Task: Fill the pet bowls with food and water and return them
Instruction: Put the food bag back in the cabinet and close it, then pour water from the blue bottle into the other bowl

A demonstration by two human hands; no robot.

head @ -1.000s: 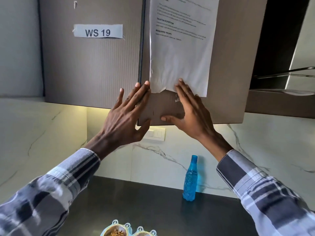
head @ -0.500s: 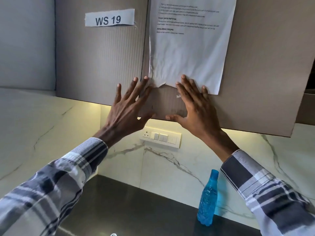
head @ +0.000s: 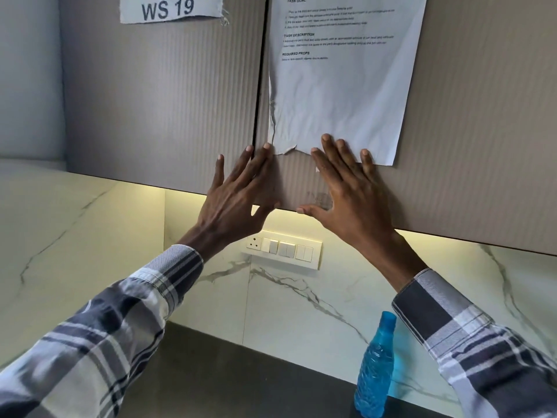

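Observation:
My left hand (head: 238, 197) lies flat with fingers spread across the seam between the two upper cabinet doors. My right hand (head: 346, 188) presses flat on the lower corner of the right cabinet door (head: 470, 131), its fingertips on the torn bottom edge of a taped paper sheet (head: 340, 86). Both doors look flush and closed. Neither hand holds anything. A blue water bottle (head: 375, 369) with its cap on stands on the dark counter (head: 241, 384) at the lower right. The pet bowls are out of view.
The left cabinet door (head: 159, 101) carries a "WS 19" label (head: 168, 9). A switch panel (head: 283, 250) sits on the marble backsplash under the cabinets. A marble side wall (head: 60, 236) closes the left.
The right cabinet door swung from ajar to closed under both hands. The view tilted up, so the bowls at the bottom edge dropped out of sight.

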